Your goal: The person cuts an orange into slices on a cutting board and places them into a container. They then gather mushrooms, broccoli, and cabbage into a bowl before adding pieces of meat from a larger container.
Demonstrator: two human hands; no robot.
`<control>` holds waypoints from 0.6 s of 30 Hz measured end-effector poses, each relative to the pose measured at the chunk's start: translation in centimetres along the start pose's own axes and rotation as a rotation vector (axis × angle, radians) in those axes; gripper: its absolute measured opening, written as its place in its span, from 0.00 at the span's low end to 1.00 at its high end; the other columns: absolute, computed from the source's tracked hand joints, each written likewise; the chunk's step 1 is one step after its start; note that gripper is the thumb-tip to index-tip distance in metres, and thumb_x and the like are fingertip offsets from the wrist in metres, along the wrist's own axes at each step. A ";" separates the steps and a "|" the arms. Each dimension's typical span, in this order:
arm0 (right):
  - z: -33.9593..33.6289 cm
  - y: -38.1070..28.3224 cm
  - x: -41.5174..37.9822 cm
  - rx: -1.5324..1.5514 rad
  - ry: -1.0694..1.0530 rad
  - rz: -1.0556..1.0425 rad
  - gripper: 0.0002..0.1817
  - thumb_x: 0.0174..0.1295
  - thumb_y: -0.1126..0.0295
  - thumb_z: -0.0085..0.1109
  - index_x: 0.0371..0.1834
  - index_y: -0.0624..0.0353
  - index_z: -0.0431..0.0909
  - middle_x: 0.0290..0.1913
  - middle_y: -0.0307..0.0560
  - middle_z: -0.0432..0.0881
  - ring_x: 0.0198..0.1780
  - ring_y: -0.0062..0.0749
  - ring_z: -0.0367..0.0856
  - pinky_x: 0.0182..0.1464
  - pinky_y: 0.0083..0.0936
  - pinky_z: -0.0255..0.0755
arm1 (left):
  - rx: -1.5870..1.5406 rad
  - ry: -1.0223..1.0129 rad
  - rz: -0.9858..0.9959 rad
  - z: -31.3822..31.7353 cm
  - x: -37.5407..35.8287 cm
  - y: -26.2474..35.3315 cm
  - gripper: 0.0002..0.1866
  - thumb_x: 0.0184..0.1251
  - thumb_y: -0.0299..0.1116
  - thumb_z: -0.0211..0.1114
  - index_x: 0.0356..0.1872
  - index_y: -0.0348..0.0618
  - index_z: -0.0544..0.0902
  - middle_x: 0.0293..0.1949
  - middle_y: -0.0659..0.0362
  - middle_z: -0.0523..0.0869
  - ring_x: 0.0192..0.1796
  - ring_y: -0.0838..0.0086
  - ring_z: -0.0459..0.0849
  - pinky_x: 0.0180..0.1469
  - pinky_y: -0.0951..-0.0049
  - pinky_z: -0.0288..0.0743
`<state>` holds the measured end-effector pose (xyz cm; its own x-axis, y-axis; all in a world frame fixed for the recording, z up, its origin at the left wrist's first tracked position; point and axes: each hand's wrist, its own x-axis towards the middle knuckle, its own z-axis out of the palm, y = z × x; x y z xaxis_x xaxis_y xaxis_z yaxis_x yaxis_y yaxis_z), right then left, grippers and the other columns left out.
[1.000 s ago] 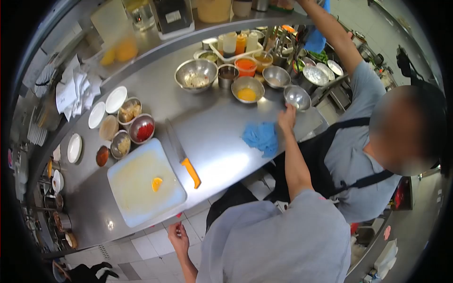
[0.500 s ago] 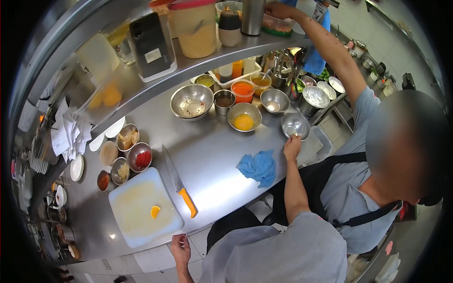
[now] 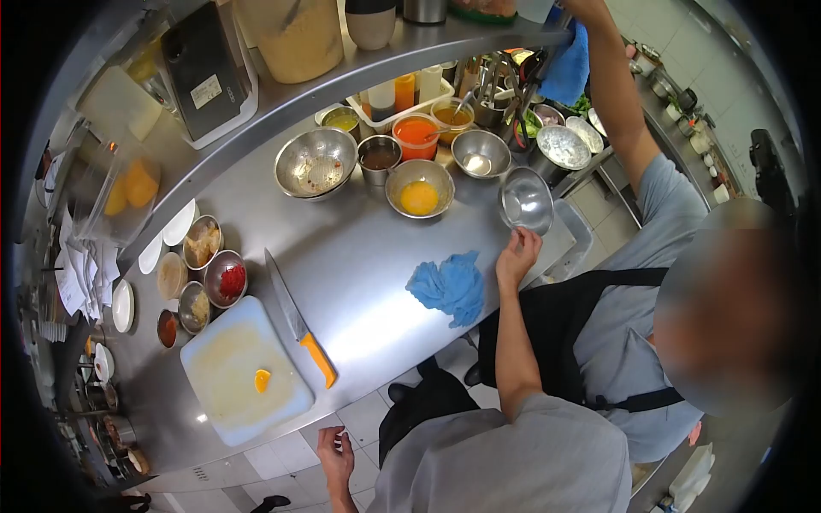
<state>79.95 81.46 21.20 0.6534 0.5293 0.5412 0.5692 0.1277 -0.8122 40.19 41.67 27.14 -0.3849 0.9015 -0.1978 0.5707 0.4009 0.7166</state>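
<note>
My right hand [image 3: 518,255] pinches the near rim of a small steel bowl [image 3: 527,202], which tilts at the right end of the steel counter. Nothing shows inside that bowl. My left hand [image 3: 335,453] hangs in front of the counter edge, loosely curled with fingers a little apart and holding nothing. Nearest to it is a white cutting board [image 3: 231,395] with an orange wedge [image 3: 262,380] on top. Beside the board lies a knife with an orange handle [image 3: 319,360]. A crumpled blue cloth [image 3: 450,288] rests left of my right hand.
Steel bowls line the back, one with egg yolk [image 3: 419,197], another larger bowl [image 3: 315,161] with residue. Small ingredient bowls, including a red one [image 3: 231,281], sit at left. A shelf [image 3: 368,75] overhangs the counter. At right, a co-worker's arm [image 3: 623,103] reaches toward the shelf.
The small steel bowl has tipped from lying flat to tilted, my right hand still at its rim. The view has shifted. The co-worker's arm remains raised at the shelf.
</note>
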 end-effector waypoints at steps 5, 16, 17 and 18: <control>-0.3 0.5 4.1 0.011 0.148 0.132 0.08 0.70 0.73 0.59 0.47 0.65 0.80 0.48 0.48 0.78 0.42 0.32 0.80 0.46 0.28 0.75 | -0.035 -0.030 0.011 0.9 -0.9 1.2 0.07 0.63 0.21 0.64 0.42 0.35 0.84 0.39 0.51 0.83 0.32 0.67 0.84 0.30 0.68 0.77; -1.3 7.2 13.2 0.674 0.465 0.614 0.14 0.79 0.62 0.46 0.54 0.62 0.72 0.41 0.41 0.76 0.33 0.25 0.72 0.46 0.30 0.79 | -0.038 0.048 0.027 1.1 -1.4 0.6 0.07 0.64 0.20 0.63 0.41 0.36 0.84 0.40 0.51 0.82 0.32 0.68 0.85 0.30 0.70 0.78; -1.3 7.7 13.6 0.748 0.485 0.633 0.14 0.80 0.62 0.44 0.54 0.62 0.72 0.41 0.41 0.76 0.33 0.26 0.72 0.47 0.31 0.80 | -0.015 0.054 0.034 1.1 -1.5 0.2 0.07 0.64 0.20 0.63 0.41 0.36 0.84 0.41 0.51 0.82 0.32 0.68 0.85 0.30 0.70 0.78; -1.7 8.2 13.9 0.819 0.506 0.653 0.15 0.80 0.62 0.43 0.55 0.62 0.71 0.42 0.42 0.75 0.33 0.26 0.72 0.48 0.33 0.81 | -0.018 0.056 0.028 1.1 -1.6 0.3 0.07 0.64 0.20 0.63 0.42 0.36 0.84 0.41 0.51 0.82 0.32 0.68 0.84 0.30 0.70 0.78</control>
<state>94.48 88.44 22.44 0.9333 0.3224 -0.1579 -0.3217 0.5559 -0.7665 41.78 40.56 26.88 -0.4093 0.9017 -0.1395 0.5693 0.3718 0.7332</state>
